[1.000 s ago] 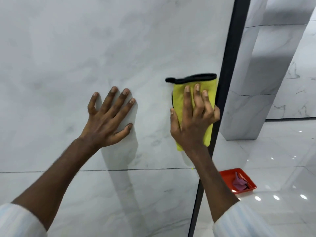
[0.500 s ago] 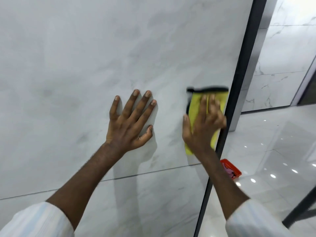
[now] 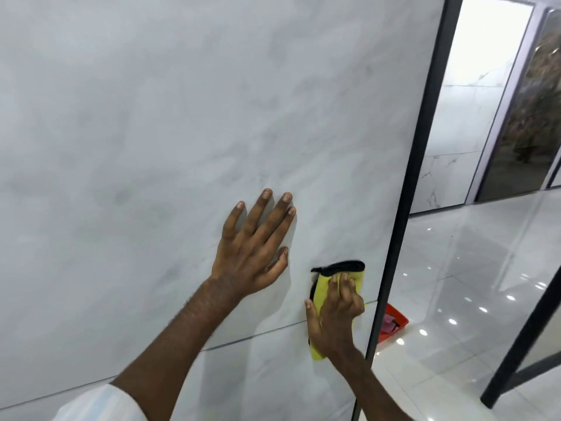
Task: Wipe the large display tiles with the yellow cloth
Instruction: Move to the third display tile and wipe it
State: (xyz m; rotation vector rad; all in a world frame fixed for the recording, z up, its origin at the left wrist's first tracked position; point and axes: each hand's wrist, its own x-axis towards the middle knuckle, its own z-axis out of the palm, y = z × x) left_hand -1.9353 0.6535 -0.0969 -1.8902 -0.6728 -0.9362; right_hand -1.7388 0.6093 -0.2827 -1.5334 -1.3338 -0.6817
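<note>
Head-cam view: an upright grey-white marble display tile (image 3: 151, 132) w/ a black frame (image 3: 405, 208) down its right edge. The right hand (image 3: 334, 317) presses the yellow cloth (image 3: 322, 288) against the tile. Its fingers are laid over the cloth, not clasped round it, & the thumb is splayed onto bare tile. To wipe well, I'd judge: keep even palm pressure, overlap passes, run right up to the frame & don't skip the joint (image 3: 243, 340). The cloth sits low by the tile's right edge, just beside the frame, straddling the joint w/ the tile below. Its black hem shows above the fingertips. The left hand (image 3: 255, 247) rests released, fingers spread flat on the tile, up & left of the cloth, near but not touching.
</note>
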